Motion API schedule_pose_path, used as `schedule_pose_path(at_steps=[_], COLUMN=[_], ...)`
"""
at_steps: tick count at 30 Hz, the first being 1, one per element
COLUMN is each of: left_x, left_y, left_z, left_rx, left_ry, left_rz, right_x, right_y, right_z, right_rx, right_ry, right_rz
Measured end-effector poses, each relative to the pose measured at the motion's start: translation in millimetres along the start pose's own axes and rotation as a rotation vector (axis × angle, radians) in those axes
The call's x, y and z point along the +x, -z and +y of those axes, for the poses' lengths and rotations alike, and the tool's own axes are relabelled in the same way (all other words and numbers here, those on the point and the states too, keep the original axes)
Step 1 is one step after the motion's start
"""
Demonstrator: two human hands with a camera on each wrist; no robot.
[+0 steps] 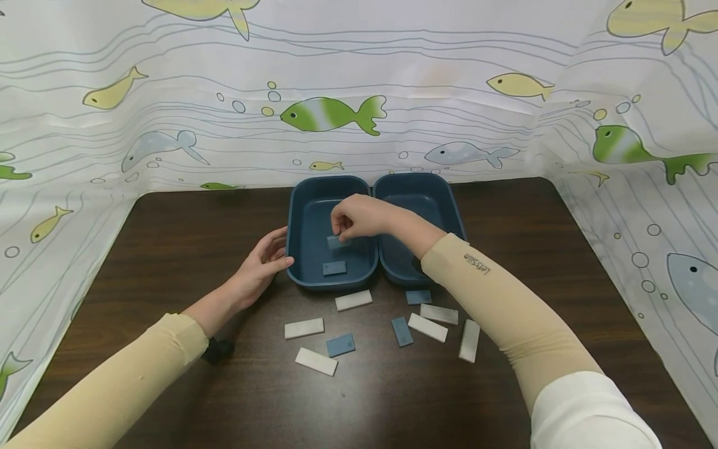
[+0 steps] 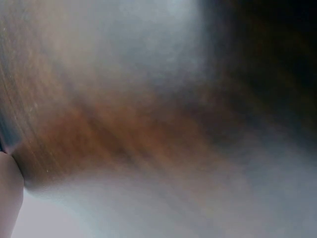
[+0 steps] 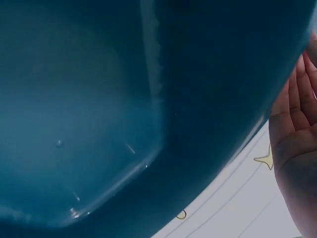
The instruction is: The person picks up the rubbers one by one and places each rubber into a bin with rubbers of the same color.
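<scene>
Two dark blue trays stand side by side. Over the left tray, my right hand pinches a small blue tile just above the tray floor or on it; I cannot tell which. Nearer the front in that tray lies another blue tile. My left hand holds the left tray's outer side, its thumb over the rim and its fingers along the outside. Partly behind my right forearm is the right tray. The right wrist view has the hand at its edge; its fingertips are hidden.
White tiles and blue tiles lie scattered on the dark wooden table in front of the trays. Several of them cluster under the right forearm. A fish-patterned sheet hangs behind and along both sides. The left wrist view is mostly blurred.
</scene>
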State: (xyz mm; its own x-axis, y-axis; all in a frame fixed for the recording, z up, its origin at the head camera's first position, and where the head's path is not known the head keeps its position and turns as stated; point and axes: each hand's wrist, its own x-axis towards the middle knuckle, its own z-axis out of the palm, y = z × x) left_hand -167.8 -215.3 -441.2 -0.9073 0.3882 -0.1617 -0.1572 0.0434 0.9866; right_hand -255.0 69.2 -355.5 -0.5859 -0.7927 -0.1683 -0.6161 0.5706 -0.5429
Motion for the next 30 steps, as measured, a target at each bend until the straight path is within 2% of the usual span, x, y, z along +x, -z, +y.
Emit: schedule_pose_path(at_steps=[8,19,24,30], left_x=[-0.7,0.7,-0.4,-0.7], left_y=[0.0,-1.0,-1.0,-0.6], left_z=[1.2,-2.0,-1.8,-1.2], left_rx=[0.01,-0.006,-0.003,-0.001], left_ry=[0.013,-0.019,-0.034,-0.011], left_rz=[0.011,0.001,-0.007,-0.001], right_x=[6.7,16.6,20.3,25.2], right_y=[-8.7,-15.3,-16.0,-17.2], right_z=[0.9,10.2,10.9,11.1], right_rx=[-0.008,-0.048,-0.065,-0.051], right_ry=[0.001,-0.016,0.003,0.026], right_rz=[-0.018,-0.063,-0.063,-0.071])
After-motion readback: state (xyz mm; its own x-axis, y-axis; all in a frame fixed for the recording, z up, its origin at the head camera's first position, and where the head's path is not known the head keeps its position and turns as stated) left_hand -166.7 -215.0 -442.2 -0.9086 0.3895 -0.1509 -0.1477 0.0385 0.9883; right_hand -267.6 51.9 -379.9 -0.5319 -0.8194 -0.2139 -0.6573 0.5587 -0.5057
